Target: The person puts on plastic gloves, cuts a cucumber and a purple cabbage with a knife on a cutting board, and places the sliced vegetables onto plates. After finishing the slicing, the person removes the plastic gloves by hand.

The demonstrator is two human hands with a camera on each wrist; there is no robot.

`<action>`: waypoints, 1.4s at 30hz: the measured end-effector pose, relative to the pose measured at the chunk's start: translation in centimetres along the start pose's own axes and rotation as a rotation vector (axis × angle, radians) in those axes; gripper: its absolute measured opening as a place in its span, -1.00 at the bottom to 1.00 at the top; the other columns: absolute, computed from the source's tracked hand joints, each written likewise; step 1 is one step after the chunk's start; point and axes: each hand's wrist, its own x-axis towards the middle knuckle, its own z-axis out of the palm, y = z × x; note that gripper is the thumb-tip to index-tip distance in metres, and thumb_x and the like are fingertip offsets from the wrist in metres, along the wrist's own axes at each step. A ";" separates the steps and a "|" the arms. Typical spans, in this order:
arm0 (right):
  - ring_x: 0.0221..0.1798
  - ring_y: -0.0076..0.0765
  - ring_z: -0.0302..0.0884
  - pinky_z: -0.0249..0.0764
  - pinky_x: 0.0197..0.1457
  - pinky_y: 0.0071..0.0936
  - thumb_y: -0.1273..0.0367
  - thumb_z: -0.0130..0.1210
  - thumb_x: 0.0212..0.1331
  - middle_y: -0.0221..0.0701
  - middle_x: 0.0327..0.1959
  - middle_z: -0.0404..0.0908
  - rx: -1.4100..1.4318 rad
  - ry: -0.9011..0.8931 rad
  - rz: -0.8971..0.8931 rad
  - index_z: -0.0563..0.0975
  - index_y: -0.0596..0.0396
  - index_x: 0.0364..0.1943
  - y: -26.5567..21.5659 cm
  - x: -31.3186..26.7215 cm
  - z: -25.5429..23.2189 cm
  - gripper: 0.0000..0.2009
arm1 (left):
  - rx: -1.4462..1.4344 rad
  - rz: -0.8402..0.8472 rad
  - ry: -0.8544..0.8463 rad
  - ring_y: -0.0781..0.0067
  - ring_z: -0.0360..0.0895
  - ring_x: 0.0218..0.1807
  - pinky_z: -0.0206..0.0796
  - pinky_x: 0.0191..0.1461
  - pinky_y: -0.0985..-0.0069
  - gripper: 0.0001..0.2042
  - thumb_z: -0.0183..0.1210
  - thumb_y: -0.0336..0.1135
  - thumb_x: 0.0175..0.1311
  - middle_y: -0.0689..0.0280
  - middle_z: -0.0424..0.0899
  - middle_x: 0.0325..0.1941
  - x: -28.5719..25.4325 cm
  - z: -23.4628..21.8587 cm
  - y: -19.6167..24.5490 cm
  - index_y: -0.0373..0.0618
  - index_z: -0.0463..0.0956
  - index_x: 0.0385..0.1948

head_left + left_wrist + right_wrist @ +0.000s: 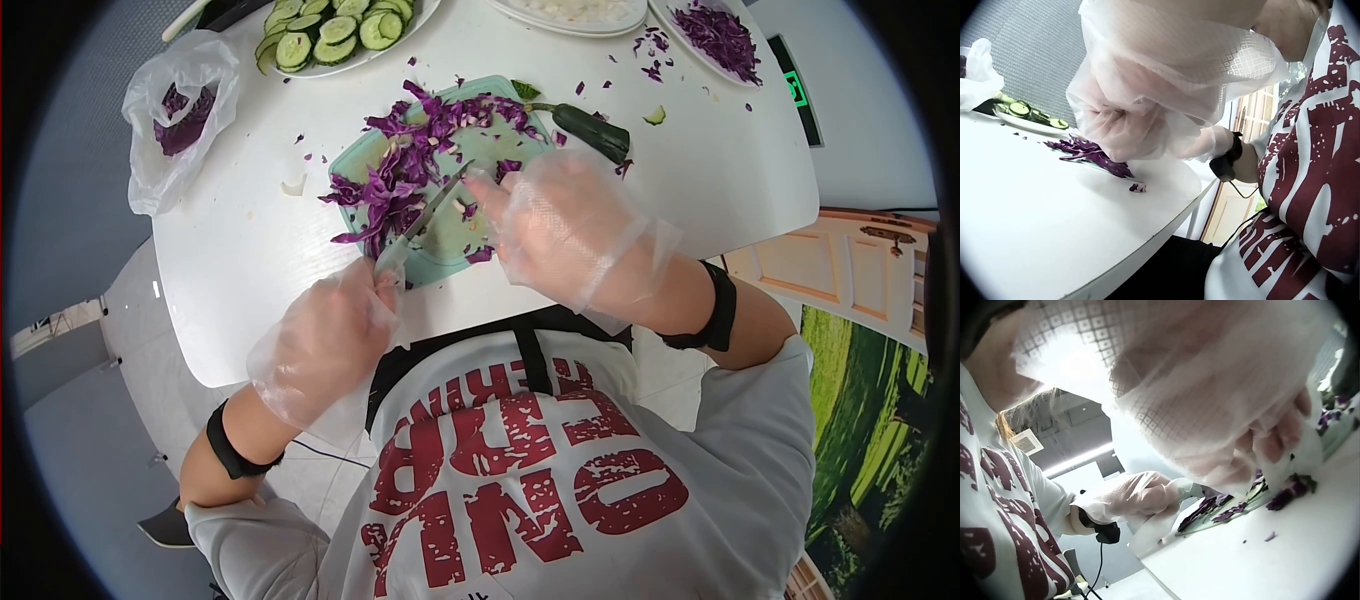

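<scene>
My left hand (335, 325), in a clear plastic glove, grips the pale handle of a kitchen knife (432, 211). The blade slants over a green cutting board (440, 258) toward my other hand. Gloved too, my right hand (565, 220) hovers over the board's right side with fingertips at the knife's tip. In the right wrist view its fingers (1269, 447) hang loosely bent. Shredded purple cabbage (395, 185) lies in a band along the board's left and far sides, some spilling past the edge. The left wrist view shows the left hand closed in a fist, the knife hidden.
Beyond the board lies a dark green cucumber end piece (592, 132). Plates of cucumber slices (337, 48), pale chopped pieces (580, 10) and shredded cabbage (720, 42) stand along the far side. A plastic bag (150, 170) with purple cabbage sits at the left table edge.
</scene>
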 end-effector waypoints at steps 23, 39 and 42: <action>-0.36 -0.13 0.57 0.45 -0.24 -0.21 0.37 -0.01 0.26 -0.28 -0.50 0.60 0.018 -0.143 0.072 0.61 0.18 -0.17 -0.2 0.6 -0.3 -0.78 | 0.125 0.111 0.113 -0.12 0.57 -0.55 0.43 -0.45 0.06 -0.74 0.04 -0.21 0.36 -0.02 0.56 -0.66 0.3 1.2 -0.4 -0.24 0.44 -0.43; -0.34 -0.18 0.57 0.47 -0.23 -0.22 0.37 0.01 0.23 -0.32 -0.51 0.59 0.009 -0.225 0.101 0.56 0.10 0.04 0.4 0.3 -0.5 -0.69 | 0.057 0.087 0.138 -0.19 0.56 -0.48 0.42 -0.37 0.07 -0.72 0.02 -0.22 0.39 -0.09 0.55 -0.60 0.2 0.2 -0.2 -0.27 0.42 -0.44; -0.36 -0.18 0.57 0.48 -0.26 -0.20 0.36 -0.01 0.24 -0.33 -0.54 0.57 0.013 -0.264 0.177 0.55 0.06 0.06 0.8 0.4 -1.4 -0.68 | 0.020 0.073 0.186 -0.21 0.55 -0.40 0.39 -0.31 0.07 -0.75 0.02 -0.25 0.38 -0.11 0.56 -0.54 -0.7 -0.4 -0.8 -0.27 0.43 -0.43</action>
